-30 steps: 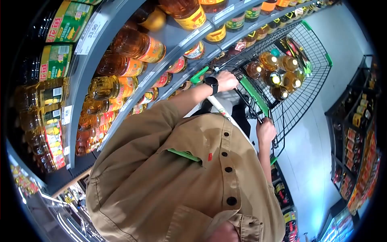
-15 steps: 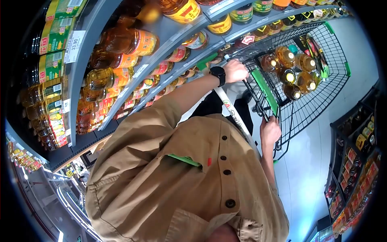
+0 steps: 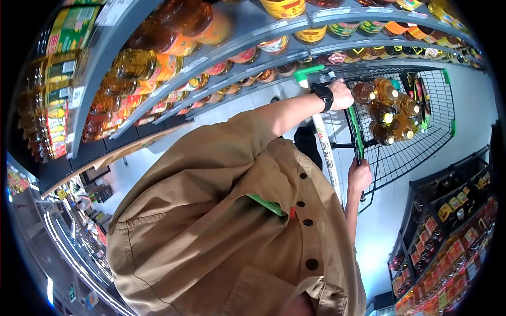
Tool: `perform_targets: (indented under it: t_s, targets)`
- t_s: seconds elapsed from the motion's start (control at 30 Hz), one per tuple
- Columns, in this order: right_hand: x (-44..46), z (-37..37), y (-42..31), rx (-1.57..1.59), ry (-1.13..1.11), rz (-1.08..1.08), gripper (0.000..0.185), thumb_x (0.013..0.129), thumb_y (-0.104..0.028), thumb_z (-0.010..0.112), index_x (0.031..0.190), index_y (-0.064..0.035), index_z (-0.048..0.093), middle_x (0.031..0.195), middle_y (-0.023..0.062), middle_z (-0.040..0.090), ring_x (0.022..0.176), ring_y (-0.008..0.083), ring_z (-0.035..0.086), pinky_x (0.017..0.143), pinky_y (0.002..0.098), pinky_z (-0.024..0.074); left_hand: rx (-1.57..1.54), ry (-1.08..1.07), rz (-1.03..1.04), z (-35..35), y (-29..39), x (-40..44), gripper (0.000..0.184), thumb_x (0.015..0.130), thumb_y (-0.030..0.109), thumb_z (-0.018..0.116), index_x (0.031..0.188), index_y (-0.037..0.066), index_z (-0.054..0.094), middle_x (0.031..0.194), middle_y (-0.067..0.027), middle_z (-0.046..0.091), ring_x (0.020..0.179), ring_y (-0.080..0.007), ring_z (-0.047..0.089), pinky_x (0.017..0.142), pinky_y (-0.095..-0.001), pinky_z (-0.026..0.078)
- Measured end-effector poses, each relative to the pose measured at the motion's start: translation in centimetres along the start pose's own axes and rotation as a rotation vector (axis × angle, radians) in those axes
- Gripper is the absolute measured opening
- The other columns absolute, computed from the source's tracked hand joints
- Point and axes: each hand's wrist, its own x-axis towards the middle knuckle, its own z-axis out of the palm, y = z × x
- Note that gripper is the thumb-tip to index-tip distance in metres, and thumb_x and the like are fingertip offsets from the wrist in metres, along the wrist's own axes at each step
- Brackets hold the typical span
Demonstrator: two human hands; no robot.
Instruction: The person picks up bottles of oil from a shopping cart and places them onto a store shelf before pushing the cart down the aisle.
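A black wire shopping cart (image 3: 437, 100) with green corners is at the upper right. My left hand (image 3: 341, 95), with a black watch on its wrist, is closed on the cart's near edge, at the upper end of a green strip (image 3: 356, 131). Lower down, my right hand (image 3: 360, 176) is wrapped round the same edge. Several bottles of amber oil (image 3: 403, 129) stand in the basket, beside dark and green packages (image 3: 421, 97). A white bar (image 3: 328, 152) with lettering runs between my body and the basket.
Curved grey shelves (image 3: 232, 47) full of oil bottles run along the left and top, close to my left arm. Dark racks (image 3: 421, 195) with more bottles and packets stand at the lower right. Pale floor (image 3: 377, 224) shows between the cart and these racks.
The view has turned, so the left shelves have shifted and the right racks show more. The cart and both hands sit further right in view, with both hands still on the cart.
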Motion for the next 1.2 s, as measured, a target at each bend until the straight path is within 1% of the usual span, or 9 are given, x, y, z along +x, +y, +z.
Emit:
perform_targets:
  t_s: [0.23, 0.3, 0.37, 0.5, 0.63, 0.7, 0.8, 0.97, 1.2]
  targets:
    - [1.0, -0.1, 1.7, 0.166, -0.204, -0.038, 0.037, 0.083, -0.032, 0.075, 0.102, -0.0013, 0.068, 0.095, 0.0236, 0.07, 0.087, 0.0422, 0.067, 0.074, 0.0471, 0.053, -0.003, 0.036, 0.011, 0.1, -0.1, 0.3, 0.01, 0.068, 0.023, 0.065, 0.064, 0.015, 0.071, 0.066, -0.0055, 0.069, 0.07, -0.0266, 0.069, 0.069, -0.0427, 0.048]
    - [3.1, -3.1, 2.4, 0.172, -0.573, -0.121, 0.052, 0.079, -0.038, 0.08, 0.108, 0.0029, 0.066, 0.1, 0.0213, 0.07, 0.091, 0.0354, 0.068, 0.081, 0.0422, 0.0528, -0.018, -0.029, 0.053, -0.9, -0.5, 0.1, 0.009, 0.063, 0.022, 0.067, 0.063, 0.014, 0.07, 0.066, -0.0066, 0.068, 0.07, -0.0281, 0.069, 0.068, -0.0432, 0.05]
    - [4.8, -3.0, 6.3, 0.639, -0.639, -0.199, 0.057, 0.081, -0.036, 0.081, 0.116, 0.0067, 0.064, 0.103, 0.0164, 0.071, 0.094, 0.0242, 0.067, 0.085, 0.0368, 0.0523, -0.032, -0.112, 0.07, -2.4, -0.5, 0.2, 0.013, 0.058, 0.021, 0.073, 0.066, 0.011, 0.071, 0.067, -0.0097, 0.067, 0.073, -0.0306, 0.07, 0.073, -0.0459, 0.053]
    - [8.9, -5.4, 6.5, 1.187, -0.382, 0.126, 0.055, 0.086, -0.021, 0.078, 0.127, 0.01, 0.057, 0.11, 0.0154, 0.07, 0.1, 0.0196, 0.066, 0.086, 0.0335, 0.0531, -0.29, -0.443, -0.042, -5.4, -0.2, 1.0, 0.068, 0.068, 0.013, 0.067, 0.135, 0.011, 0.058, 0.127, -0.0151, 0.062, 0.119, -0.0301, 0.058, 0.103, -0.0435, 0.042]
    - [13.8, -1.5, 6.0, 0.502, -0.146, 0.148, 0.059, 0.077, -0.023, 0.084, 0.124, 0.0017, 0.059, 0.111, 0.0211, 0.069, 0.102, 0.0334, 0.068, 0.091, 0.0382, 0.0534, -0.798, -0.68, -0.164, -7.7, -0.7, 2.8, 0.065, 0.081, 0.022, 0.066, 0.141, 0.002, 0.051, 0.135, -0.0226, 0.057, 0.123, -0.0304, 0.057, 0.104, -0.0374, 0.045]
    - [15.9, 1.6, 6.4, 0.309, 0.024, -0.017, 0.072, 0.073, -0.019, 0.083, 0.135, -0.0024, 0.05, 0.123, 0.0219, 0.06, 0.109, 0.0385, 0.061, 0.094, 0.0444, 0.0513, -0.866, -0.66, -0.147, -4.4, -0.7, 4.8, 0.064, 0.088, 0.025, 0.069, 0.144, 0.004, 0.047, 0.135, -0.0204, 0.058, 0.108, -0.0211, 0.063, 0.092, -0.0318, 0.051]
    - [18.8, 4.6, 6.3, 0.236, 0.1, -0.017, 0.072, 0.072, -0.018, 0.084, 0.134, -0.0043, 0.051, 0.126, 0.0185, 0.055, 0.117, 0.0386, 0.055, 0.097, 0.045, 0.0494, -0.648, -0.748, -0.064, -1.1, 1.3, 8.7, 0.063, 0.09, 0.034, 0.067, 0.138, -0.003, 0.05, 0.13, -0.0229, 0.06, 0.112, -0.0298, 0.063, 0.096, -0.0382, 0.05]
    - [23.3, 7.6, 8.4, 0.059, 0.041, -0.04, 0.051, 0.071, -0.023, 0.083, 0.113, -0.0029, 0.062, 0.11, 0.0172, 0.064, 0.103, 0.0356, 0.064, 0.09, 0.0429, 0.0538, -0.429, -0.845, -0.073, 8.2, 4.9, 13.9, 0.044, 0.084, 0.025, 0.064, 0.116, -0.006, 0.062, 0.12, -0.0236, 0.064, 0.114, -0.0358, 0.063, 0.095, -0.0428, 0.05]
    - [29.4, 9.5, 13.2, 0.175, -0.466, 0.038, 0.057, 0.061, -0.032, 0.084, 0.103, 0.0024, 0.066, 0.098, 0.0241, 0.07, 0.094, 0.0377, 0.068, 0.081, 0.0426, 0.0538, -0.402, -0.794, -0.203, 17.9, 6.0, 16.8, 0.055, 0.086, 0.031, 0.071, 0.126, -0.003, 0.054, 0.12, -0.0223, 0.066, 0.115, -0.0373, 0.062, 0.097, -0.045, 0.051]
